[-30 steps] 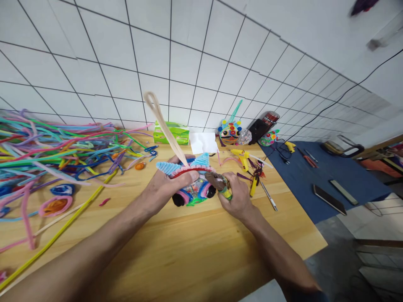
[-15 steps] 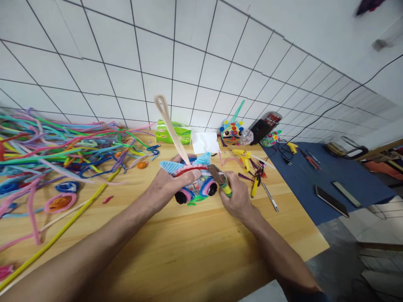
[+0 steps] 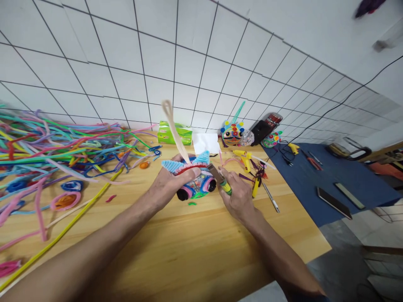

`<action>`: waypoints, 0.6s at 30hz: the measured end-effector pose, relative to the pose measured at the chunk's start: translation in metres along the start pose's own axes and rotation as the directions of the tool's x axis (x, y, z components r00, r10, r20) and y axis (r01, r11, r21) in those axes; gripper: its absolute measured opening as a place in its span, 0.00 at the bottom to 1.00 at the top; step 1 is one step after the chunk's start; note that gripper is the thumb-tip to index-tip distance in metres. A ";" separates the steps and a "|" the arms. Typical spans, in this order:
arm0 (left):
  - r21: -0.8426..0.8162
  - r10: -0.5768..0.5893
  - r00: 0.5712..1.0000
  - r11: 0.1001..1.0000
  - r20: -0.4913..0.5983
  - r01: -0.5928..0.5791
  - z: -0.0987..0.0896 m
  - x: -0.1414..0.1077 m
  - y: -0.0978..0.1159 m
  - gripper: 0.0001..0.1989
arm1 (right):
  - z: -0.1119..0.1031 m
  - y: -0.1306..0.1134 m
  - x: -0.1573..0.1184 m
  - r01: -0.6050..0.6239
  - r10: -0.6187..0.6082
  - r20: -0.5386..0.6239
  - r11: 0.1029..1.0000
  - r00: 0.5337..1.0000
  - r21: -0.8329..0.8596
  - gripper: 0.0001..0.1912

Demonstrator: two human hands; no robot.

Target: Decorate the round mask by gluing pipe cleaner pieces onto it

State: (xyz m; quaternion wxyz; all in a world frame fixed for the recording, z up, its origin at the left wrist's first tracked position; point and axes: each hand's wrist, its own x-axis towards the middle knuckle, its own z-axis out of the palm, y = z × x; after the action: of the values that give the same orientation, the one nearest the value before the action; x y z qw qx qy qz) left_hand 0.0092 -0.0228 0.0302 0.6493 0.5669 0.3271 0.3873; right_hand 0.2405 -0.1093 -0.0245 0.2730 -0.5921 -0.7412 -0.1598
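My left hand (image 3: 171,178) grips a pipe-cleaner animal head (image 3: 200,184) from its left side, with the thumb over the red and pink band. The head has striped blue ears, black eyes ringed in pink and blue, and green trim below. A long beige loop (image 3: 174,132) rises from its top. In my right hand (image 3: 237,195) is a metal tool with a yellow-green handle (image 3: 226,187); its flat grey end meets or nearly meets the head's right side, by the ear. The tool's exact kind cannot be made out. A small green scrap (image 3: 192,204) lies just below the head.
Loose pipe cleaners (image 3: 78,142) cover the table's left. Behind are a green tissue pack (image 3: 174,133), white paper (image 3: 206,143) and a finished animal head (image 3: 232,133). Right of my hand lie a yellow glue gun (image 3: 244,159) and a pen (image 3: 271,198). Phones (image 3: 333,202) rest on blue cloth.
The tool's flat end has turned slightly at the head's right side. The green scrap now shows apart from the head's lower edge. The whole view has shifted a little.
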 end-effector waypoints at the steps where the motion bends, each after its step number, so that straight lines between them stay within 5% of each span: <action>1: 0.010 0.005 1.000 1.000 -0.011 -0.004 0.000 0.000 0.000 0.30 | 0.000 0.000 -0.001 0.002 -0.002 0.001 1.000 1.000 0.019 0.29; 6: 0.043 0.033 0.999 0.999 -0.026 -0.032 -0.006 0.001 -0.003 0.27 | -0.025 -0.002 0.005 -0.066 0.062 0.028 0.986 0.998 0.151 0.23; 9: 0.024 0.061 0.998 0.998 -0.030 -0.061 -0.010 0.002 -0.003 0.26 | -0.056 0.006 0.008 -0.276 0.206 0.220 0.890 0.953 0.362 0.13; 11: 0.019 0.110 0.993 0.994 -0.041 -0.110 -0.013 0.004 -0.004 0.25 | -0.070 0.014 0.003 -0.514 0.284 0.484 0.730 0.828 0.451 0.12; 15: 0.004 0.145 0.989 0.989 -0.014 -0.145 -0.014 0.005 -0.008 0.25 | -0.062 0.030 -0.019 -0.843 0.258 0.853 0.434 0.453 0.317 0.19; 17: -0.011 0.126 0.992 0.992 0.022 -0.125 -0.013 0.005 -0.011 0.26 | -0.047 0.038 -0.031 -0.870 0.205 0.904 0.416 0.374 0.266 0.20; 18: -0.023 0.108 0.993 0.994 0.042 -0.107 -0.012 0.005 -0.012 0.26 | -0.041 0.041 -0.035 -0.862 0.179 0.911 0.432 0.371 0.266 0.20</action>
State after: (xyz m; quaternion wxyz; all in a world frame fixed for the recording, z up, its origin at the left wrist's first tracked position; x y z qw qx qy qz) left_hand 0.0033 -0.0133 0.0166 0.6402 0.5852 0.2782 0.4127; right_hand 0.2941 -0.1499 -0.0164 0.1697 -0.6570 -0.5087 0.5299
